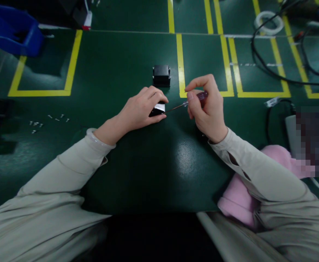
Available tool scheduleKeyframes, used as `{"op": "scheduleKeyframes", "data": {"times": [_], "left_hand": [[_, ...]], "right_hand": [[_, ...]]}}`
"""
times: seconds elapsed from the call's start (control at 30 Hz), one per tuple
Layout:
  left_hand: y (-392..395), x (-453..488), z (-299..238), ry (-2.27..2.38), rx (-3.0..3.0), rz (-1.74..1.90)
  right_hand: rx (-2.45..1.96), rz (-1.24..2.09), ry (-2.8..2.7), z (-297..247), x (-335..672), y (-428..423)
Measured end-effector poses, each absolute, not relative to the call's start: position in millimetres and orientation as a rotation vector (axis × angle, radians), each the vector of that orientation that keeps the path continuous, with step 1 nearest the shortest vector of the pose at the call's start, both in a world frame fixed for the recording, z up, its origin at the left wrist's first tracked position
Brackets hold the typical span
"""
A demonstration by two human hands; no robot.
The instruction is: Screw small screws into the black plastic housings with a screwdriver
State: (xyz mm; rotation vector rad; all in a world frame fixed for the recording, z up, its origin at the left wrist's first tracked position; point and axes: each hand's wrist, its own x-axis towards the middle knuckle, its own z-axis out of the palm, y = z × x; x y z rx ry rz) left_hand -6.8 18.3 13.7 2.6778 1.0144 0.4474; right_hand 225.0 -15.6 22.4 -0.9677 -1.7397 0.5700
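Observation:
My left hand (141, 109) is curled over a small black block with a white label (158, 108), pinning it to the green table (137, 171). My right hand (206, 107) pinches a thin screwdriver (188, 103) with a translucent purplish handle. Its metal tip points left and meets the side of the block. A second black block (161, 75) stands alone just beyond my hands.
Several small screws (47, 120) lie scattered at the left. A blue bin (12, 32) sits at the far left corner. Black cables (274, 69) and a roll of tape (268, 22) lie at the far right. A pink cushion (246, 196) lies under my right forearm. Yellow lines mark the table.

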Motion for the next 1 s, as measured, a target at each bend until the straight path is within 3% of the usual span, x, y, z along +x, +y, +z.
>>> {"op": "scheduleKeyframes", "data": {"times": [1.0], "left_hand": [[18.0,-6.8,12.9,1.023,2.701,0.449]], "right_hand": [[-0.954,0.528,-1.747,22.0,225.9,-14.5]]}}
